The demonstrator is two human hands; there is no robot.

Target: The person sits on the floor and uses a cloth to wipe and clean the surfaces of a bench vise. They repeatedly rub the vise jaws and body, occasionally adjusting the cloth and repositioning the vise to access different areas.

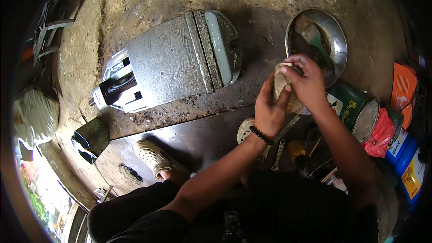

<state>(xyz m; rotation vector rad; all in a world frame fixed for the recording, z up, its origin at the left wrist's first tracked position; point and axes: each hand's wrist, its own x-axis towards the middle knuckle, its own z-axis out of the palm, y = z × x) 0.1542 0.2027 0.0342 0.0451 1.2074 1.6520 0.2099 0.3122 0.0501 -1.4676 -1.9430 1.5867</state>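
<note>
- A pale beige piece (pixel 280 84), perhaps a folded cloth though the hands hide too much to be sure, is held up in both hands, to the right of the grey metal vise (pixel 164 63) and apart from it.
- The left hand (pixel 272 113), a dark beaded bracelet (pixel 262 136) on its wrist, is clamped on the piece from below, its thumb lying across the near face.
- The right hand (pixel 307 80) grips the piece's upper end between thumb and bent fingers.
- Beyond the hands, right of the vise, a round metal bowl (pixel 340 56) contains dark material and something green.
- Farther right of the vise than the hands are a green can (pixel 353 93) on its side, a red plastic bag (pixel 381 130), an orange case (pixel 400 94) and a blue container (pixel 402 168).
- On the near side of the vise lies a flat dark sheet (pixel 211 121), with one light clog (pixel 154 156) on it.
- A wrench (pixel 279 154) is nearer the body than the vise, and to its right.
- Left of that clog, near the vise's screw end, stands a bent dark metal piece (pixel 100 134).
</note>
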